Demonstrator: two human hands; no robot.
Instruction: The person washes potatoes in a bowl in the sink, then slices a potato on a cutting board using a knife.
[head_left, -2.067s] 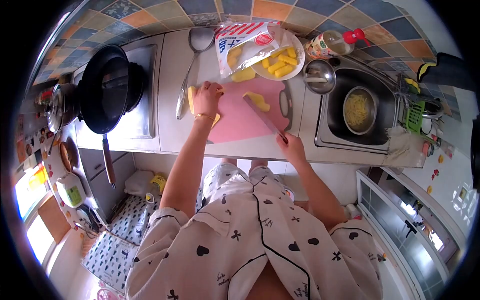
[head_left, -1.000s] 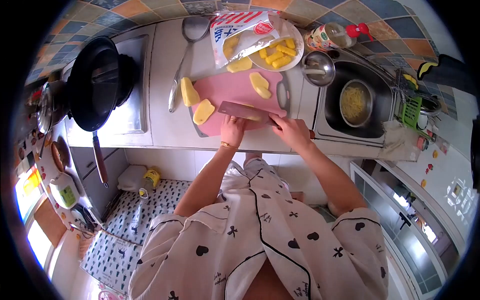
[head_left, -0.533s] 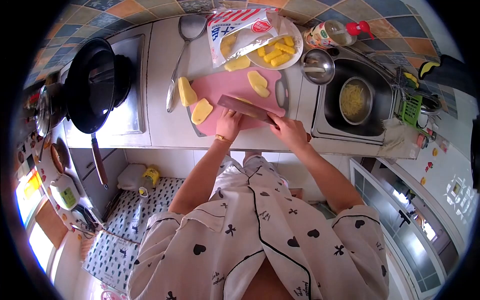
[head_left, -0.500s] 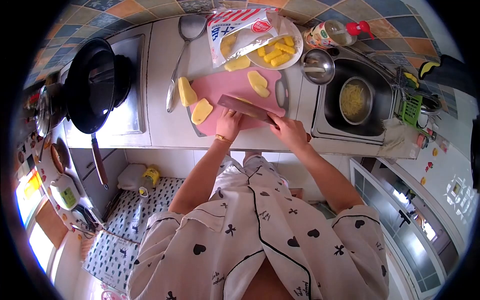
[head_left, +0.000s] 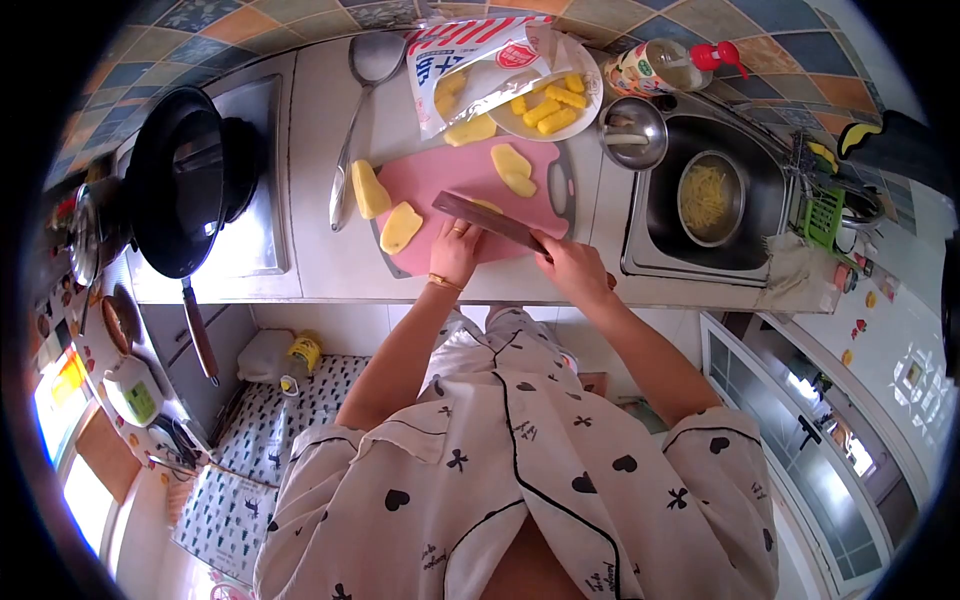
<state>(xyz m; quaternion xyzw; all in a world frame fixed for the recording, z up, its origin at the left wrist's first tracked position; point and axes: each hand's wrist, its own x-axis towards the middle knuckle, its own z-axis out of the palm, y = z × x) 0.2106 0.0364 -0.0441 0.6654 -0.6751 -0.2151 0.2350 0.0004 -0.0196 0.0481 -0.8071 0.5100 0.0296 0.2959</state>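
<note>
My right hand [head_left: 578, 270] is closed round the handle of a cleaver [head_left: 492, 219], its blade slanting up to the left across the pink cutting board [head_left: 430, 170]. Against the near side of the blade, my left hand [head_left: 456, 252] presses down with bent fingers on a potato piece that the hand and blade mostly hide. A yellow potato slice [head_left: 488, 205] peeks out beyond the blade. Other peeled potato pieces lie around: one chunk [head_left: 370, 190] at the board's left edge, one cut half [head_left: 401, 228] below it, and overlapping slices [head_left: 513, 168] at the upper right.
Behind the board stand an opened snack bag [head_left: 480, 70] and a plate [head_left: 590, 118] of yellow sticks. A spatula [head_left: 355, 140] lies left, near a black wok [head_left: 180, 190]. On the right, a sink [head_left: 665, 245] holds a bowl of shreds [head_left: 708, 200]; a small metal bowl [head_left: 634, 134] sits beside it.
The view has shifted very slightly. Both hands and the cleaver stay in nearly the same place, the blade still against the left fingers.
</note>
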